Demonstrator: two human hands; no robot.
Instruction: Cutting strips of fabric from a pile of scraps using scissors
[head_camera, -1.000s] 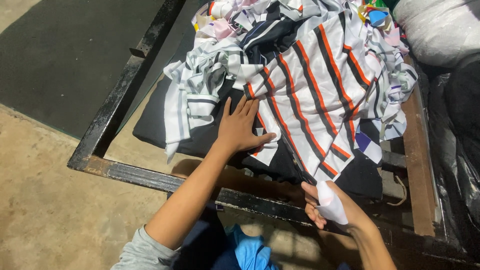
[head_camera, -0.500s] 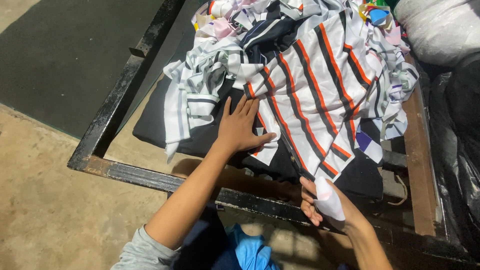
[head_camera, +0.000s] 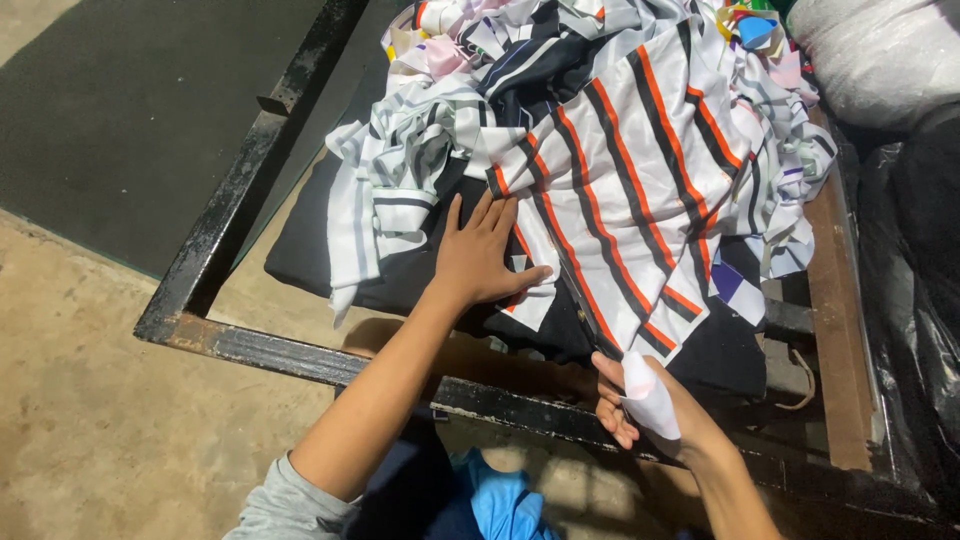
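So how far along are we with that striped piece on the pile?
Done: the orange-and-black striped fabric lies spread on top of the pile. In hand: the left hand presses flat on its lower edge, while the right hand has a grip on a small white scrap at the frame's edge. Left: the tangled heap of striped offcuts behind looks unsorted.

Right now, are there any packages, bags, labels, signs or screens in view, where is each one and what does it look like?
No signs or screens show.
White plastic bag: top right corner beside the striped fabric pile; bulging, rounded, crinkled.
Black plastic bag: right edge, below the white one; dark, glossy, wrinkled.
Small white piece, perhaps a tag: in the right hand at the near edge of the pile; plain, oblong.
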